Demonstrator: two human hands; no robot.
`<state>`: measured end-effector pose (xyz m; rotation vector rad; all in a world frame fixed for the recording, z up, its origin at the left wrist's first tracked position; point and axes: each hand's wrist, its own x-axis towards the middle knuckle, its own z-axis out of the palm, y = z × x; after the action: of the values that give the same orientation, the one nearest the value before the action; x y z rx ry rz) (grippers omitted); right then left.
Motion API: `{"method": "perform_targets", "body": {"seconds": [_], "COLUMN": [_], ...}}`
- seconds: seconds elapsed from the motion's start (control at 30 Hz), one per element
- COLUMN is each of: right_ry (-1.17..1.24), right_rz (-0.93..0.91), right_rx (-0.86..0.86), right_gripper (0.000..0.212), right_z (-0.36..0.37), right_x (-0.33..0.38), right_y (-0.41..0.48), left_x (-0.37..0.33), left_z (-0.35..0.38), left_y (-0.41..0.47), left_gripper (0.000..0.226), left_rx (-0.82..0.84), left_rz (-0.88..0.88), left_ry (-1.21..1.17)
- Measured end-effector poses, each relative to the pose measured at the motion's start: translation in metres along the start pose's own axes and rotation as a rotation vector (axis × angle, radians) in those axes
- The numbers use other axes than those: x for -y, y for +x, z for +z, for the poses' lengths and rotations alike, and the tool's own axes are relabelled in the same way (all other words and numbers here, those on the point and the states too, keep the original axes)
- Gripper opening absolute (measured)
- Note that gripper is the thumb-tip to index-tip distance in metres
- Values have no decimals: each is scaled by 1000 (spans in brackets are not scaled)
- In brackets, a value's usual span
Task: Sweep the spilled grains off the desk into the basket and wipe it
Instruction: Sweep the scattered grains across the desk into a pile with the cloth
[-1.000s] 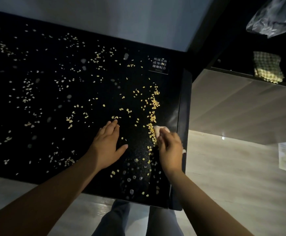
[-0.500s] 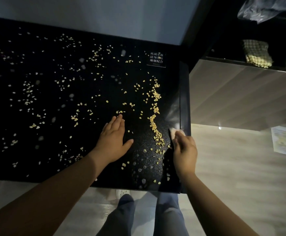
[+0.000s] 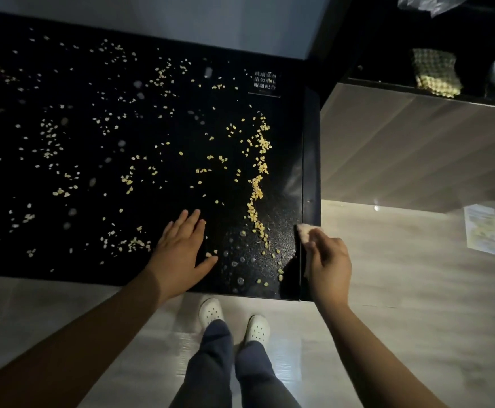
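Yellowish grains (image 3: 258, 184) lie scattered over the black desk (image 3: 63, 245), with a denser wavy line of them near its right side. My left hand (image 3: 181, 251) rests flat on the desk near the front edge, fingers apart. My right hand (image 3: 327, 260) is at the desk's right edge, closed on a small pale cloth (image 3: 303, 232) that sticks out past the fingertips. No basket is in view.
A white-lettered label (image 3: 264, 81) sits at the desk's back right corner. Right of the desk stands a wood-panelled cabinet (image 3: 417, 148) with a checked cloth (image 3: 434, 73) on its dark shelf. A paper (image 3: 482, 229) lies on the floor. My feet in white shoes (image 3: 234, 322) are below the front edge.
My right hand with the cloth has slid from the grain line rightward to the desk's edge. The left hand has stayed flat in place. The view has shifted back a little.
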<state>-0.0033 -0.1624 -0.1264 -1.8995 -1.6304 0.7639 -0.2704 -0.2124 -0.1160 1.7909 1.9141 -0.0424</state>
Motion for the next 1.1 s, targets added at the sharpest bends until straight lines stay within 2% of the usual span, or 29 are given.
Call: {"method": "perform_targets", "body": {"seconds": [0.17, 0.3, 0.37, 0.5, 0.6, 0.7, 0.87, 1.0, 1.1], "right_ry": [-29, 139, 186, 115, 59, -6, 86, 217, 232], "right_rz": [-18, -54, -64, -95, -32, -60, -14, 22, 39], "right_rx": [8, 113, 76, -29, 3, 33, 2, 19, -142], "right_gripper": [36, 29, 27, 26, 26, 31, 39, 33, 27], "right_z": [43, 44, 30, -5, -4, 17, 55, 69, 54], "right_x": [9, 28, 29, 9, -13, -23, 8, 39, 48], "right_y": [-20, -21, -20, -13, -19, -45, -77, -83, -74], "left_x": [2, -1, -2, -3, -4, -3, 7, 22, 30], "left_z": [7, 5, 5, 5, 6, 5, -2, -6, -12], "left_y": [-2, -1, -2, -1, 0, 0, 2, 2, 6], "left_gripper": [82, 78, 77, 77, 77, 77, 75, 74, 75], "left_rx": [19, 6, 1, -15, -19, -11, 2, 18, 35], "left_rz": [-29, -40, -43, -44, -52, -43, 25, 98, 159], "left_ry": [53, 57, 73, 112, 120, 109, 129, 133, 147]}}
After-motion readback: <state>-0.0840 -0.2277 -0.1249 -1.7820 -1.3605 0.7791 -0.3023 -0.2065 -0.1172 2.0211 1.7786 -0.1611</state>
